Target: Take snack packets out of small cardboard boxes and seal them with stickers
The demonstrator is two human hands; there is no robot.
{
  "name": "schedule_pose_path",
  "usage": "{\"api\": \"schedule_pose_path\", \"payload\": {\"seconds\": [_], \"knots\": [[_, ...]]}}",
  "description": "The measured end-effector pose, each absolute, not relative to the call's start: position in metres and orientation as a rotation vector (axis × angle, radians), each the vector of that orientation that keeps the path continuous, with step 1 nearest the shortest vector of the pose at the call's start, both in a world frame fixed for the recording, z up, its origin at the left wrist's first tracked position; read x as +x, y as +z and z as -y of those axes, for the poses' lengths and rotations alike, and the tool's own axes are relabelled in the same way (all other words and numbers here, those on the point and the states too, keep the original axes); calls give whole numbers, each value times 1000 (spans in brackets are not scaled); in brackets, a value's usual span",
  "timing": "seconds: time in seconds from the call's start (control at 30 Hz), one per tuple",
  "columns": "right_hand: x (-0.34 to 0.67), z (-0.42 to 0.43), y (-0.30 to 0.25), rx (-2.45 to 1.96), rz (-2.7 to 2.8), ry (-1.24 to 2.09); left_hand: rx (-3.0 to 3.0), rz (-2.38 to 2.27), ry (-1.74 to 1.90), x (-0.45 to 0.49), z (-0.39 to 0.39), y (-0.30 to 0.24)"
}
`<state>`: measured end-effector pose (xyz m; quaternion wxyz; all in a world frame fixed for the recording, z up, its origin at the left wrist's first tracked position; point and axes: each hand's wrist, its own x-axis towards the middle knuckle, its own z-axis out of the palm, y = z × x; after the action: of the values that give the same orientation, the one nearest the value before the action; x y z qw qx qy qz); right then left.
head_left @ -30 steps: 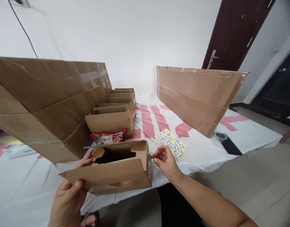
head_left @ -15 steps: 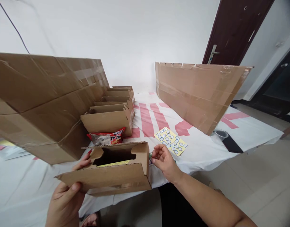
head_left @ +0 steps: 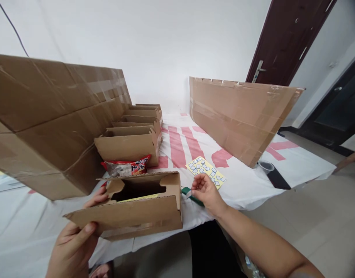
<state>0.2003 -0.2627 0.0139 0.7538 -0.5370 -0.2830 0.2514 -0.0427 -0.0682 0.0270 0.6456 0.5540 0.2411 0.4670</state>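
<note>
My left hand (head_left: 79, 239) grips the left end of an open cardboard box (head_left: 142, 220), thumb on the near wall and fingers on the far side. Something yellow (head_left: 137, 200) shows inside the box's dark opening. Just off the box's right end, my right hand (head_left: 208, 195) has its thumb and fingers pinched together. A dark green object (head_left: 197, 199) lies on the cloth under those fingertips, with a pale bit close to them; whether they hold it is unclear. Behind my right hand lies a yellow sheet (head_left: 201, 164) with blue-edged white labels.
A red snack packet (head_left: 127, 167) lies behind the box. Several cardboard boxes (head_left: 127, 144) stand in a row beyond it. Tall cardboard panels rise on the left (head_left: 64, 127) and right (head_left: 238, 116). A clear cup (head_left: 266, 166) and a phone-like black slab (head_left: 278, 180) sit at right.
My right hand has moved slightly away from the box's right end, and more of the green object shows. The view has shifted a little. My left hand keeps its grip.
</note>
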Motion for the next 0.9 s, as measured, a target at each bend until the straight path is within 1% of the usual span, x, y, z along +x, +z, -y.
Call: {"api": "schedule_pose_path", "payload": {"seconds": [0.17,0.37,0.7,0.9], "knots": [[276,291,13,-1394,518,359,1270,-541,1049,-42,70,29],[346,309,-7,-1654,417,176,1293,-511,1014,-41,63,20],[367,293,-41,-1982,396,104,1286,-535,1061,-40,72,26],[365,288,-45,-2132,450,87,1283,-541,1026,-42,65,22]]}}
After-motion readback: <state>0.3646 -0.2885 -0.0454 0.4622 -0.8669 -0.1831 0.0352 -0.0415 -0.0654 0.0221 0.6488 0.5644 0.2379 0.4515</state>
